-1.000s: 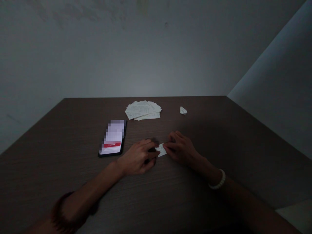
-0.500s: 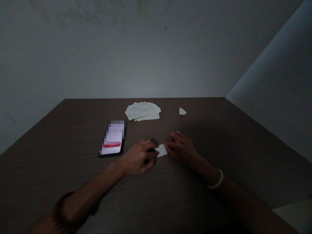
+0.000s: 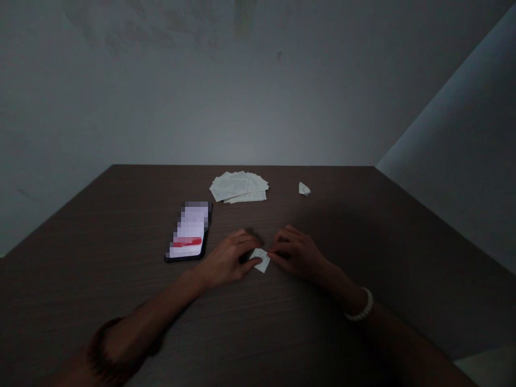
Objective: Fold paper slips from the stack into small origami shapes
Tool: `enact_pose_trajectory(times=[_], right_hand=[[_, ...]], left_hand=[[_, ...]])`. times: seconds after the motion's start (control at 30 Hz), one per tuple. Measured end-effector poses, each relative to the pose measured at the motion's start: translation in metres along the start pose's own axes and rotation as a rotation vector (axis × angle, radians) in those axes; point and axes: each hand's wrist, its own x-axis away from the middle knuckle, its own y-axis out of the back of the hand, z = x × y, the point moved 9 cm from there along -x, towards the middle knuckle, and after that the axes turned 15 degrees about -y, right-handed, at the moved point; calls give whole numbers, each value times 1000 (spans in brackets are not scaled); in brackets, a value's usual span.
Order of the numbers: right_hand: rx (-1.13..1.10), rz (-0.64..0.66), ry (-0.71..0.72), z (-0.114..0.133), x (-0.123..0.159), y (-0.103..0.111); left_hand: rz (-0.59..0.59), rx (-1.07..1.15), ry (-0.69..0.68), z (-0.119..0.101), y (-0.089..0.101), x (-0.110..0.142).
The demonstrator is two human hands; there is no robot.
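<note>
A small folded piece of printed paper [image 3: 262,261] is held between my two hands, just above or on the table. My left hand [image 3: 230,257] grips its left side, with the thumb on top and the other fingers curled behind. From the other side, the fingertips of my right hand [image 3: 297,251] pinch the paper's right corner. Lines of print show faintly on the paper. A dark band circles my left forearm, and a pale beaded bracelet [image 3: 365,307] sits on my right wrist.
Left of my hands lies a phone [image 3: 189,228] with its screen lit and partly blurred out. Behind it is a fanned pile of printed paper sheets [image 3: 239,186]. A small folded paper piece [image 3: 303,189] rests farther right on the brown table [image 3: 133,204], which meets a wall [image 3: 258,107].
The paper between my hands has turned, so one corner now points toward me. My fingers have shifted their hold on it. The view has tilted slightly.
</note>
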Motion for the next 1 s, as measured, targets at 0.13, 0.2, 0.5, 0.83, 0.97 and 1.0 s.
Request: enact_pose_trajectory(times=[0.13, 0.2, 0.5, 0.83, 0.97, 1.0], right_hand=[[-28, -3, -17, 2, -1, 0], [-38, -8, -41, 3, -2, 0], [-167, -21, -85, 1, -6, -3], [-76, -286, 80, 12, 4, 26], [-20, -281, 137, 14, 7, 25], [-4, -256, 137, 13, 7, 22]], left_hand=[[12, -10, 24, 3, 0, 1], [9, 12, 17, 2, 0, 0], [-42, 16, 37, -1, 4, 2], [-212, -224, -172, -15, 24, 5], [-100, -339, -195, -18, 16, 5], [-60, -349, -183, -17, 13, 5]])
